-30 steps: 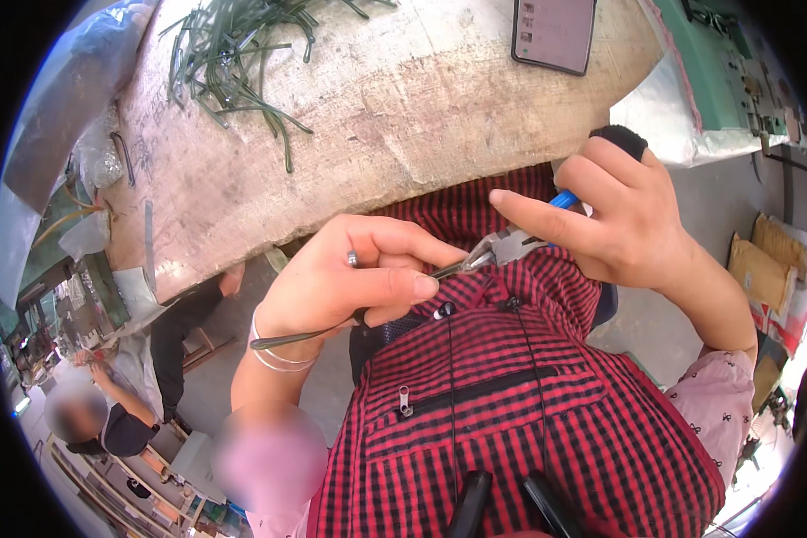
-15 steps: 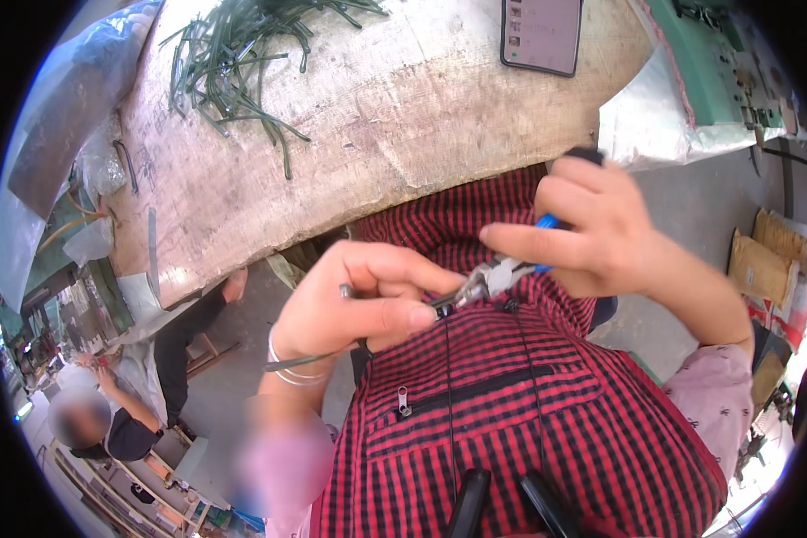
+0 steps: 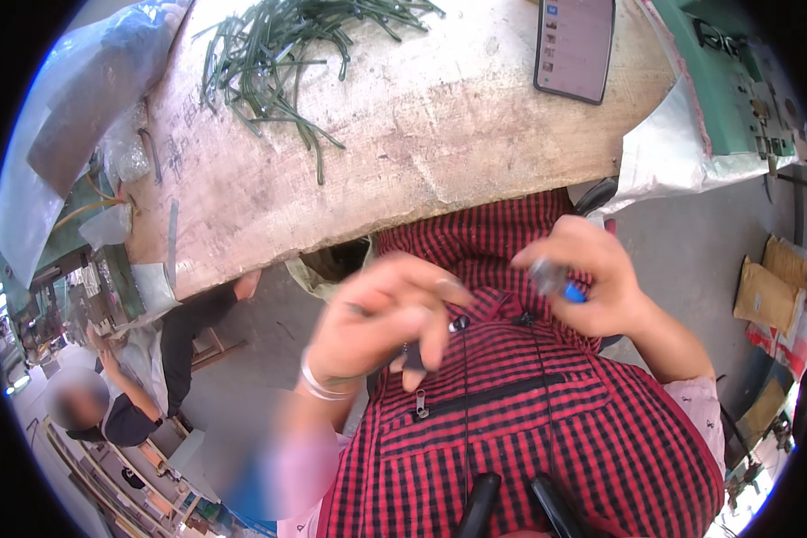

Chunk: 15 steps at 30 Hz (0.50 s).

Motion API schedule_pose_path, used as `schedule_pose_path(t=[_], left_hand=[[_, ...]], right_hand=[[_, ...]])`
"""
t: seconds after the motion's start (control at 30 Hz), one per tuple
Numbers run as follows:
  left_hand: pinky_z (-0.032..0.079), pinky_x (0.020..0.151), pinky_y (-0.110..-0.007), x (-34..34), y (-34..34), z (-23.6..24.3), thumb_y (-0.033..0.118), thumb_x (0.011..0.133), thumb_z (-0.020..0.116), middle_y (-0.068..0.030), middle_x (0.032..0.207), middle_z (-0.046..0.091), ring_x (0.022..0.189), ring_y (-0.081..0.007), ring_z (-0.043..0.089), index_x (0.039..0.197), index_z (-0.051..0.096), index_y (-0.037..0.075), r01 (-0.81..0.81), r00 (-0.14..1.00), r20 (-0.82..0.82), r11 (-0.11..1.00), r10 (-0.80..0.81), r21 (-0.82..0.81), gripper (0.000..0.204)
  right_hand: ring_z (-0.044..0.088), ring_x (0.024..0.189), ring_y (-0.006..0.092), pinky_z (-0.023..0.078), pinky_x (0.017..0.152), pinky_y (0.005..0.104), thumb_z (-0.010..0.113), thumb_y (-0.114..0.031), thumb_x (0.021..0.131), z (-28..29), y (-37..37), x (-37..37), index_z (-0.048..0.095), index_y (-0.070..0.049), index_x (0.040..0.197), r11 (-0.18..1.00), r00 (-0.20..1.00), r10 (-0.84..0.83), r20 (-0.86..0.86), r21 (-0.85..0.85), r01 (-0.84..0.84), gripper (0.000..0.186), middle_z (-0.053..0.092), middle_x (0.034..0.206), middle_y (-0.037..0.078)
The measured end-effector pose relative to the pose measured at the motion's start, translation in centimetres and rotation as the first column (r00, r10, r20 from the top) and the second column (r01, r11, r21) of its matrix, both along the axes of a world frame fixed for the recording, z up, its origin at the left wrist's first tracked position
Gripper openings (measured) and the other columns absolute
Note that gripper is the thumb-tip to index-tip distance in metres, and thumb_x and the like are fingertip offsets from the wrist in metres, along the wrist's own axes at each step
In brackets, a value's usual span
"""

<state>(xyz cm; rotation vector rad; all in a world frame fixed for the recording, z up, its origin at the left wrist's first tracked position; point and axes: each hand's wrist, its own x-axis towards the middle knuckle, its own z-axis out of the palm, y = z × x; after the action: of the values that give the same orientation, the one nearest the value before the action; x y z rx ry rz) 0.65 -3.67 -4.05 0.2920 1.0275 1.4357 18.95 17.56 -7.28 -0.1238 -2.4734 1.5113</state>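
Observation:
My right hand (image 3: pixel 592 273) is closed round pliers (image 3: pixel 548 273) with metal jaws and a blue part at the grip, held above my lap. My left hand (image 3: pixel 390 314) hovers to the left of them, over the red-and-black checked apron (image 3: pixel 511 412). Motion smears its bent fingers. A small dark patch shows by the lower fingertips, and I cannot make out whether it is something held. The two hands are apart. Farther off, a loose heap of dark green strips (image 3: pixel 282 63) lies on the worn wooden table (image 3: pixel 421 143).
A phone (image 3: pixel 572 54) with a lit screen lies at the table's far right. Clear plastic sheeting (image 3: pixel 90 134) covers the left side. Another person (image 3: pixel 121 394) sits at the lower left. Brown packages (image 3: pixel 767 296) stand on the floor at right.
My hands have drawn apart. The pliers' jaws no longer meet the left fingertips, and the thin green strip that stuck out by the left wrist is no longer seen there.

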Motion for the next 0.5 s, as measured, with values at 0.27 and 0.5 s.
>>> schedule_pose_path(t=[0.27, 0.5], left_hand=[[0.05, 0.063, -0.032, -15.2, 2.3, -2.2, 0.008, 0.085, 0.068, -0.0032, 0.08, 0.066, 0.069, -0.0174, 0.061, 0.101, 0.069, 0.011, -0.394, -0.34, -0.905, 0.912, -0.258, -0.112, 0.015], [0.052, 0.064, -0.033, -12.5, 8.4, -6.3, 0.005, 0.079, 0.068, -0.0051, 0.081, 0.071, 0.072, -0.0241, 0.068, 0.101, 0.069, 0.014, -0.075, -0.423, -0.898, 0.984, 0.116, 0.162, 0.024]], right_hand=[[0.061, 0.084, 0.0298, 0.047, 0.076, 0.0391, 0.062, 0.0, 0.061, 0.6, -1.2, 0.4, 0.066, -0.006, 0.107, 0.998, 0.985, -0.065, 0.16, -0.01, 0.067, 0.047, 0.063, 0.088, 0.01], [0.061, 0.088, 0.0212, 0.048, 0.083, 0.0368, 0.063, -0.001, 0.071, 0.0, -3.0, 1.2, 0.061, -0.006, 0.125, 0.884, 0.959, -0.038, 0.281, -0.438, 0.163, 0.054, 0.063, 0.095, 0.005]])
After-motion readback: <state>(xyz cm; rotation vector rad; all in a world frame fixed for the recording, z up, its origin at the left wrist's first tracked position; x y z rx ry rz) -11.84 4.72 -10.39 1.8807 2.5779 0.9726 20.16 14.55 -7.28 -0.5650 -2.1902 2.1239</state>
